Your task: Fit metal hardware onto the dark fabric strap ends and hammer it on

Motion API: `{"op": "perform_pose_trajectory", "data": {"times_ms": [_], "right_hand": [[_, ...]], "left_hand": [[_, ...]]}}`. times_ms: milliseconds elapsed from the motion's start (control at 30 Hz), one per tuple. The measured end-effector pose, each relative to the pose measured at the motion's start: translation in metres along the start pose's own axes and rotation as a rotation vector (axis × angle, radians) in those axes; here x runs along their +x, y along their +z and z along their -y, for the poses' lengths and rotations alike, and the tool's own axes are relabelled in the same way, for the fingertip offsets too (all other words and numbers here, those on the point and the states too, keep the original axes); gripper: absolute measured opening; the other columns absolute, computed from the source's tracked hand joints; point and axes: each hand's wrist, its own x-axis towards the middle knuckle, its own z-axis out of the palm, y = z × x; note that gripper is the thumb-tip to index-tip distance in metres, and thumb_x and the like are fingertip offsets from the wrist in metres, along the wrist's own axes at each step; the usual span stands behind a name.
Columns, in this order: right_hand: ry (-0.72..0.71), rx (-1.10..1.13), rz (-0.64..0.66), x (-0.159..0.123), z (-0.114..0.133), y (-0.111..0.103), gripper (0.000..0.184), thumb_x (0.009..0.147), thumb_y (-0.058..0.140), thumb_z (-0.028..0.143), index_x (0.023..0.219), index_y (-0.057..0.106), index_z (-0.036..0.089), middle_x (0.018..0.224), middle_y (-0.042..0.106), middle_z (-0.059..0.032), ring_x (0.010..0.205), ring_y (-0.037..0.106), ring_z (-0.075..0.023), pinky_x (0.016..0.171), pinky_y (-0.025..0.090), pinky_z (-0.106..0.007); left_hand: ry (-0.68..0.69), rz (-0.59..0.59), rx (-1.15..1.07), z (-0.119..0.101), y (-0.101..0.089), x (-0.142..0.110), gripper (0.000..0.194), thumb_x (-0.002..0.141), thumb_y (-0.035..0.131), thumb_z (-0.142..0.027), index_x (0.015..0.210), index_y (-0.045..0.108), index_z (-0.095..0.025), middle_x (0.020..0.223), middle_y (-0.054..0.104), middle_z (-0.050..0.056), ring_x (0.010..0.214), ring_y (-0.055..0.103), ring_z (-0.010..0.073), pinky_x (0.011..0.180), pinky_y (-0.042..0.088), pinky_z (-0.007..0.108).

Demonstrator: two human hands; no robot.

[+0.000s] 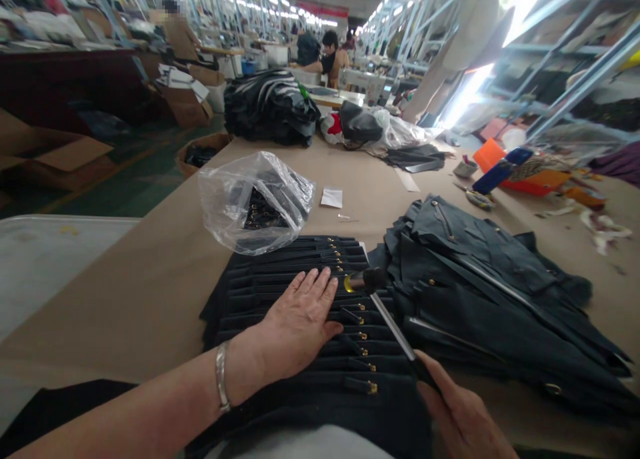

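Note:
My left hand [300,319] lies flat, fingers stretched out, on a stack of black fabric pieces [295,279] with small gold fittings in a row. My right hand [463,415] is closed round the handle of a hammer [373,285]. The hammer's dark head with a yellow tip hovers just right of my left fingertips, over the stack. A silver bracelet [221,379] circles my left wrist.
A clear plastic bag [255,202] with more black pieces sits behind the stack. A dark jacket pile [490,285] lies to the right. Black garments [270,105], bags and orange and blue items [500,169] crowd the far table. Cardboard boxes [55,155] stand on the floor at left; a person [333,59] works far back.

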Motion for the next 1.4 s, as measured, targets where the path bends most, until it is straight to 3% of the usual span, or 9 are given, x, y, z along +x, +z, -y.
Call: {"op": "perform_pose_trajectory", "data": {"times_ms": [200,367,633,800,1000,1133,1233,1300,1400], "right_hand": [[-0.145,-0.047,0.072,0.001,0.010,0.011,0.038,0.094,0.041,0.032,0.129,0.053,0.021,0.106,0.072,-0.0080,0.088,0.071,-0.0202,0.071,0.057,-0.020],[-0.122,-0.135,0.044,0.007,0.011,0.017,0.040,0.094,0.043,0.033,0.130,0.052,0.020,0.107,0.072,-0.0080,0.086,0.072,-0.0224,0.075,0.059,-0.026],[-0.242,-0.168,-0.009,0.002,0.006,0.015,0.045,0.094,0.040,0.030,0.138,0.042,0.019,0.116,0.068,-0.0101,0.095,0.069,-0.0219,0.079,0.058,-0.027],[-0.172,-0.249,0.019,0.017,0.000,0.025,0.039,0.094,0.039,0.034,0.125,0.057,0.017,0.100,0.074,-0.0112,0.077,0.073,-0.0244,0.067,0.060,-0.030],[-0.108,-0.181,-0.076,0.017,0.000,0.016,0.041,0.094,0.039,0.039,0.127,0.054,0.018,0.090,0.075,-0.0096,0.078,0.073,-0.0238,0.067,0.059,-0.029],[-0.080,-0.105,-0.146,0.000,-0.009,0.006,0.043,0.094,0.041,0.038,0.130,0.048,0.015,0.099,0.073,-0.0114,0.084,0.072,-0.0198,0.071,0.057,-0.024],[-0.014,-0.066,-0.121,-0.013,-0.013,0.002,0.044,0.094,0.041,0.040,0.128,0.050,0.015,0.091,0.075,-0.0093,0.076,0.072,-0.0173,0.068,0.056,-0.021],[0.036,-0.049,-0.102,-0.022,-0.014,0.003,0.042,0.093,0.041,0.041,0.125,0.053,0.016,0.095,0.075,-0.0092,0.080,0.072,-0.0176,0.070,0.056,-0.020],[0.055,-0.054,-0.072,-0.034,-0.018,0.008,0.040,0.093,0.041,0.039,0.123,0.055,0.016,0.105,0.072,-0.0107,0.091,0.071,-0.0192,0.075,0.056,-0.021]], "left_hand": [[-0.026,0.026,0.040,0.004,0.015,-0.041,0.068,0.091,0.033,-0.057,0.142,0.036,-0.012,0.151,0.028,0.013,0.139,0.027,0.0273,0.114,0.021,0.044],[-0.033,0.008,0.004,0.006,0.021,-0.040,0.069,0.091,0.029,-0.059,0.141,0.037,-0.013,0.150,0.032,0.012,0.139,0.028,0.0258,0.114,0.021,0.043],[-0.047,-0.017,-0.036,0.008,0.021,-0.037,0.070,0.090,0.026,-0.062,0.141,0.039,-0.015,0.150,0.034,0.011,0.140,0.027,0.0250,0.115,0.019,0.041],[-0.065,-0.020,-0.052,0.007,0.020,-0.036,0.071,0.091,0.024,-0.062,0.140,0.040,-0.013,0.149,0.035,0.011,0.139,0.029,0.0257,0.115,0.018,0.041],[-0.080,0.046,-0.073,0.009,0.012,-0.036,0.072,0.090,0.027,-0.062,0.140,0.039,-0.013,0.149,0.034,0.012,0.139,0.027,0.0269,0.115,0.021,0.042],[-0.056,0.029,-0.069,-0.006,-0.005,-0.029,0.073,0.090,0.025,-0.063,0.141,0.037,-0.013,0.151,0.029,0.015,0.140,0.025,0.0295,0.114,0.021,0.044],[0.074,-0.038,-0.074,-0.031,-0.013,-0.020,0.073,0.090,0.028,-0.063,0.144,0.031,-0.014,0.153,0.024,0.014,0.141,0.021,0.0285,0.115,0.020,0.043],[0.162,-0.042,-0.079,-0.046,-0.009,-0.015,0.074,0.089,0.029,-0.063,0.143,0.032,-0.013,0.153,0.026,0.015,0.142,0.020,0.0276,0.115,0.021,0.042],[0.185,-0.002,-0.068,-0.055,0.008,-0.013,0.077,0.089,0.027,-0.064,0.141,0.035,-0.009,0.151,0.027,0.017,0.140,0.024,0.0293,0.114,0.022,0.043]]}}
